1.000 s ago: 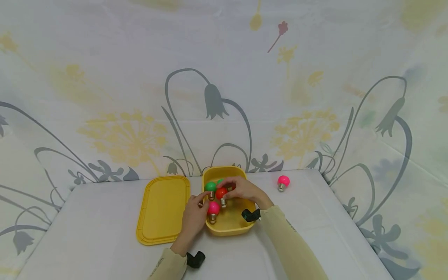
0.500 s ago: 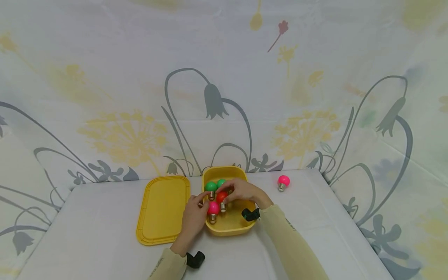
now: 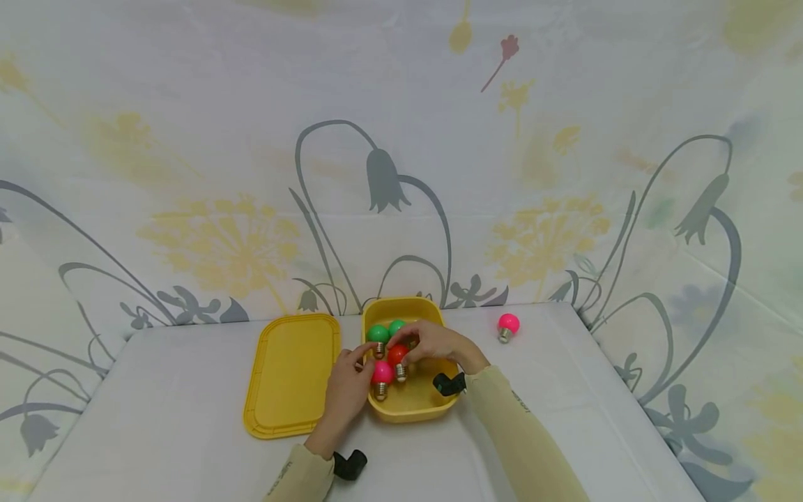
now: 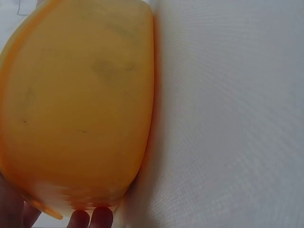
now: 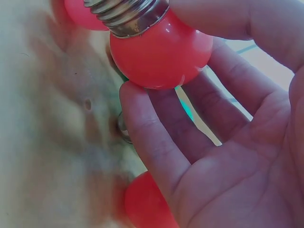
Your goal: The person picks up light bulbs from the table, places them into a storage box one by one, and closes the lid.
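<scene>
A yellow plastic container (image 3: 415, 418) holds several colored light bulbs with screw bases. My right hand (image 3: 436, 341) pinches a red light bulb (image 5: 159, 59) inside it, between thumb and fingertips, its metal base toward me. Beside that bulb lies a pink bulb (image 3: 382, 371); two green bulbs (image 3: 378, 334) sit toward the far end. The right wrist view also shows another red bulb (image 5: 149, 202), which my hand covers in the head view. My left hand (image 3: 348, 383) grips the container's left wall, fingertips (image 4: 101, 217) against the outside.
A flat yellow lid (image 3: 295, 376) lies left of the container on the white tablecloth (image 3: 169, 404). Another pink bulb (image 3: 509, 324) lies on the cloth at the back right. A floral-print curtain (image 3: 401, 139) rises behind the table.
My right hand has brought the red bulb slightly nearer to me, close beside the pink bulb, and more of the second green bulb shows. My left hand stays at the container's wall.
</scene>
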Available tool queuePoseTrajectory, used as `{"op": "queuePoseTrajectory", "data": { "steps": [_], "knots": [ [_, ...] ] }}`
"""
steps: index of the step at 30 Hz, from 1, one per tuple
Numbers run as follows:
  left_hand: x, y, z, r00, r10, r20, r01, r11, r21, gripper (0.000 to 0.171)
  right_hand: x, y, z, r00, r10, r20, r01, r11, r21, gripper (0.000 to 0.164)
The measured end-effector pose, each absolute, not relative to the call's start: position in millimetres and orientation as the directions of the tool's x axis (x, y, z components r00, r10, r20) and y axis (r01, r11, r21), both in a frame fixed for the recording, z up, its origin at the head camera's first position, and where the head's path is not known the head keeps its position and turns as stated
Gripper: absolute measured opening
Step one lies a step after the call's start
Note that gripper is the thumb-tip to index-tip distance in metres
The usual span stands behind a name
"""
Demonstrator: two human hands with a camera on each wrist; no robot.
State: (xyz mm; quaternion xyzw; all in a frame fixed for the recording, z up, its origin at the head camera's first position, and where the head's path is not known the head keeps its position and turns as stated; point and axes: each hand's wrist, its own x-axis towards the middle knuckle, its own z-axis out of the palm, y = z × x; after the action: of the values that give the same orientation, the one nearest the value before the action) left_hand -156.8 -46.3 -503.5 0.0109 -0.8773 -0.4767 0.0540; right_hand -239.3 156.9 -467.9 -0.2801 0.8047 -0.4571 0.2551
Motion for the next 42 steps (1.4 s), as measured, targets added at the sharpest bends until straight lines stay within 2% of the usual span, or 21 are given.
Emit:
{"op": "queuePoseTrajectory", "data": {
  "steps": [9, 25, 33, 42],
  "knots": [
    [-157.5, -46.9, -503.2, -0.995, -0.073, 0.069, 0.018, 0.548, 0.836, 0.029, -239.1, 157.1, -467.2, -0.690, -0.697, -0.196, -0.156, 0.407, -0.900, 0.040],
    [-157.0, -47.3, -503.4, -0.994, -0.069, 0.087, 0.036, 0.542, 0.839, 0.029, -239.4, 156.2, -468.5, -0.665, -0.718, -0.208, -0.187, 0.429, -0.884, 0.040],
    [-155.6, -46.7, -500.7, -0.994, -0.063, 0.090, 0.041, 0.541, 0.840, 0.030, -236.8, 154.0, -465.3, -0.681, -0.683, -0.265, -0.211, 0.530, -0.821, 0.036],
    [-155.4, -47.0, -500.7, -0.994, -0.065, 0.092, 0.043, 0.538, 0.842, 0.030, -237.1, 152.8, -466.8, -0.686, -0.674, -0.275, -0.210, 0.545, -0.812, 0.033]
  ]
}}
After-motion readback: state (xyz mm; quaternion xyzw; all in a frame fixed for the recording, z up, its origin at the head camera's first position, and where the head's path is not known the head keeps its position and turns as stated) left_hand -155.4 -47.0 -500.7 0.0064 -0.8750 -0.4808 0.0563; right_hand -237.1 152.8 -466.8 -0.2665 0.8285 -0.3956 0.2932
